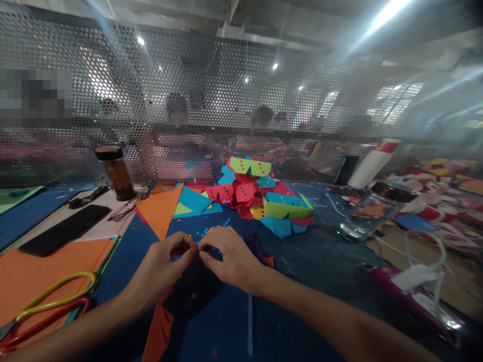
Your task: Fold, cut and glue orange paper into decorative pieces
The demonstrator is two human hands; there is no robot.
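Note:
My left hand [166, 259] and my right hand [226, 254] meet at their fingertips above the blue table, thumbs and forefingers pinched together. Anything between the fingertips is too small to make out. Small blue paper bits [202, 234] lie just behind them. Past my right hand stands a pile of folded red, blue and green paper pieces [245, 193] with dots on them. Folded orange paper [160, 206] and blue paper [192, 201] lie behind my left hand. A creased orange strip [158, 327] is below my left wrist.
At left are scissors [53, 304] on orange sheets [83, 254], a black phone [66, 229] and a dark-lidded jar [116, 173]. On the right lie a clear glass jar [372, 211] and a purple tool [411, 296]. A perforated metal screen [215, 75] stands behind; people are beyond it.

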